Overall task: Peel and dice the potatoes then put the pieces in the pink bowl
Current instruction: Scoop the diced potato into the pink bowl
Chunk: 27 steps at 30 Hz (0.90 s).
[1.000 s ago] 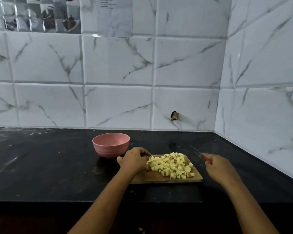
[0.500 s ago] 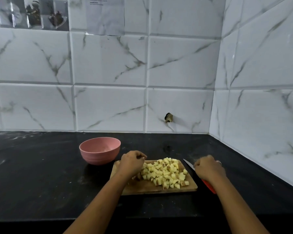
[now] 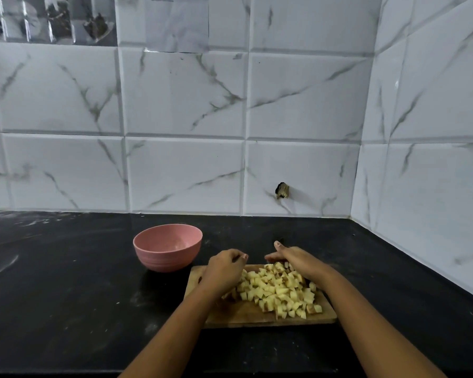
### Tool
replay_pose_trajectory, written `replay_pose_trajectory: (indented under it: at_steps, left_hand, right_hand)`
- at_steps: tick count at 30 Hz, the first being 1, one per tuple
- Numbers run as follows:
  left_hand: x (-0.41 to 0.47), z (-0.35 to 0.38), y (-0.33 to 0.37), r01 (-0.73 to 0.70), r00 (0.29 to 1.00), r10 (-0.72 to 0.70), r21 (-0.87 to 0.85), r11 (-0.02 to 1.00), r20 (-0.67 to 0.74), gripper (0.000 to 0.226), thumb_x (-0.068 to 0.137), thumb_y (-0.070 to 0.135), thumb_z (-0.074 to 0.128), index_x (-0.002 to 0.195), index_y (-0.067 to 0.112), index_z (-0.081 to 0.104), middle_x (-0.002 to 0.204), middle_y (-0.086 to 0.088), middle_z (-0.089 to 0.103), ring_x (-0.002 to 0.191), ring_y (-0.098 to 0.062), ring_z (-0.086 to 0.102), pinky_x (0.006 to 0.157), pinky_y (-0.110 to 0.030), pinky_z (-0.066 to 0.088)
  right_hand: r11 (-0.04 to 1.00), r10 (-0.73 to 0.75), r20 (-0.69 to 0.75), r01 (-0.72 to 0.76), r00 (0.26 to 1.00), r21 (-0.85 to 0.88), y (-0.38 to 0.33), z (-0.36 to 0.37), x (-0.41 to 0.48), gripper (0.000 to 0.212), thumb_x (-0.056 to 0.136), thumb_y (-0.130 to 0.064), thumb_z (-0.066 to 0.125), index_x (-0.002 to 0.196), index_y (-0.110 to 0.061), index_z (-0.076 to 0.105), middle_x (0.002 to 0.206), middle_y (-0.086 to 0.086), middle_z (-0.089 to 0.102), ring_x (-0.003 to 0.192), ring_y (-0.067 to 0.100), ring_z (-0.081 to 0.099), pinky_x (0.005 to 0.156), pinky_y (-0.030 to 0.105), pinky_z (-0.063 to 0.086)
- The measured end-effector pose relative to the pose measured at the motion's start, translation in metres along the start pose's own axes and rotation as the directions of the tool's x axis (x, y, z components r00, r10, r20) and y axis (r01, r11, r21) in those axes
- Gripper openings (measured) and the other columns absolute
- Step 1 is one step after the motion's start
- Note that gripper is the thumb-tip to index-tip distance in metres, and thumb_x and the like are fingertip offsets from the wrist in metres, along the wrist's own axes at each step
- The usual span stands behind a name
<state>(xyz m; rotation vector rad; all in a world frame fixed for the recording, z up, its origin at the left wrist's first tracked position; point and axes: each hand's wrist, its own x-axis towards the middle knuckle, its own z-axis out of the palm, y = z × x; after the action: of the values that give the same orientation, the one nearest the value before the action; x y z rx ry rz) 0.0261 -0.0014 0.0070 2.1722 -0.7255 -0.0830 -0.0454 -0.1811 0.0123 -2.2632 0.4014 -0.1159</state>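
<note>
Pink bowl (image 3: 167, 248) sits centre-left, beside the board (image 3: 230, 315) for scooping; right hand (image 3: 298, 260) cups the diced potato (image 3: 279, 291), fingers loose, empty; left hand (image 3: 224, 271) curled, contents hidden.

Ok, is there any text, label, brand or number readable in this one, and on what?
The sheet of paper at the top of the view: two short lines of print at its upper edge, too small and blurred to read.
The pink bowl and the cutting board: no markings visible.

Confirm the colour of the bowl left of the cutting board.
The bowl is plain pink, inside and out; the head view shows it clearly.
</note>
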Motion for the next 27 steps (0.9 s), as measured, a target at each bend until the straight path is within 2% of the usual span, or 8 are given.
replay_pose_trajectory:
  at_steps: [4, 9, 13, 16, 18, 22, 25, 27]
  left_hand:
    - [-0.002, 0.007, 0.003, 0.045, 0.994, -0.031, -0.123, 0.991, 0.109, 0.049, 0.101, 0.046, 0.029, 0.134, 0.019, 0.051, 0.135, -0.002, 0.053, 0.124, -0.017, 0.047, 0.1, -0.032, 0.038]
    - [-0.007, 0.009, 0.005, 0.067, 0.991, -0.022, -0.334, 0.94, 0.136, 0.058, 0.098, 0.054, 0.021, 0.128, 0.018, 0.055, 0.126, -0.002, 0.059, 0.104, -0.009, 0.054, 0.097, -0.03, 0.041]
    - [-0.011, 0.004, 0.002, 0.065, 0.992, -0.015, -0.405, 0.912, 0.126, 0.065, 0.096, 0.059, 0.018, 0.128, 0.017, 0.056, 0.127, -0.003, 0.06, 0.106, -0.011, 0.055, 0.099, -0.032, 0.04]
    - [-0.012, -0.001, 0.001, 0.075, 0.994, -0.031, -0.441, 0.894, 0.108, 0.066, 0.095, 0.06, 0.019, 0.128, 0.018, 0.057, 0.127, -0.001, 0.059, 0.113, -0.014, 0.054, 0.1, -0.032, 0.039]
    - [-0.013, -0.002, 0.0, 0.063, 0.995, -0.019, -0.469, 0.881, 0.098, 0.065, 0.095, 0.06, 0.02, 0.126, 0.017, 0.058, 0.124, 0.002, 0.06, 0.113, -0.012, 0.053, 0.1, -0.03, 0.038]
    - [-0.011, -0.006, -0.003, 0.064, 0.996, -0.02, -0.558, 0.827, 0.084, 0.053, 0.099, 0.052, 0.022, 0.115, 0.019, 0.06, 0.105, 0.006, 0.059, 0.099, -0.008, 0.053, 0.092, -0.025, 0.04]
    - [-0.008, -0.013, -0.01, 0.076, 0.997, -0.048, -0.638, 0.766, 0.061, 0.057, 0.097, 0.053, 0.027, 0.12, 0.011, 0.058, 0.12, -0.005, 0.059, 0.104, -0.014, 0.056, 0.095, -0.031, 0.048]
    - [-0.009, -0.021, -0.013, 0.068, 0.998, -0.062, -0.641, 0.765, 0.032, 0.058, 0.098, 0.051, 0.027, 0.122, 0.008, 0.057, 0.124, -0.01, 0.059, 0.103, -0.016, 0.059, 0.084, -0.025, 0.052]
  right_hand:
    - [0.999, -0.019, 0.025, 0.02, 0.999, -0.026, -0.003, 0.004, 0.001, 0.059, 0.1, -0.056, 0.018, 0.12, -0.03, 0.067, 0.139, 0.0, 0.054, 0.128, 0.016, 0.047, 0.108, 0.035, 0.031]
    - [0.998, -0.034, 0.057, 0.037, 0.998, -0.048, -0.016, 0.01, -0.001, 0.062, 0.097, -0.06, 0.017, 0.118, -0.031, 0.068, 0.136, 0.003, 0.057, 0.125, 0.017, 0.049, 0.108, 0.035, 0.031]
    - [0.997, -0.048, 0.065, 0.051, 0.997, -0.054, -0.028, 0.015, -0.002, 0.065, 0.096, -0.062, 0.022, 0.127, -0.023, 0.064, 0.139, 0.004, 0.053, 0.129, 0.018, 0.046, 0.096, 0.027, 0.03]
    - [0.997, -0.054, 0.066, 0.058, 0.996, -0.052, -0.03, 0.022, 0.002, 0.099, 0.066, -0.092, 0.024, 0.127, -0.024, 0.063, 0.138, 0.002, 0.054, 0.126, 0.017, 0.048, 0.1, 0.031, 0.033]
    - [0.992, -0.088, 0.074, 0.094, 0.993, -0.082, -0.031, 0.025, 0.007, 0.115, 0.051, -0.101, 0.025, 0.125, -0.023, 0.064, 0.133, 0.001, 0.058, 0.122, 0.014, 0.051, 0.103, 0.033, 0.036]
    - [0.973, -0.136, 0.115, 0.154, 0.984, -0.169, -0.039, 0.029, 0.01, 0.088, 0.073, -0.088, 0.026, 0.121, -0.026, 0.067, 0.125, 0.001, 0.063, 0.112, 0.012, 0.057, 0.103, 0.034, 0.04]
    - [0.949, -0.109, 0.182, 0.157, 0.977, -0.275, -0.043, 0.036, 0.008, 0.065, 0.093, -0.067, 0.027, 0.126, -0.024, 0.063, 0.129, 0.004, 0.06, 0.113, 0.016, 0.056, 0.103, 0.037, 0.041]
    - [0.936, -0.107, 0.182, 0.161, 0.977, -0.312, -0.048, 0.037, 0.007, 0.062, 0.096, -0.062, 0.028, 0.126, -0.021, 0.062, 0.129, 0.006, 0.06, 0.116, 0.019, 0.055, 0.105, 0.039, 0.04]
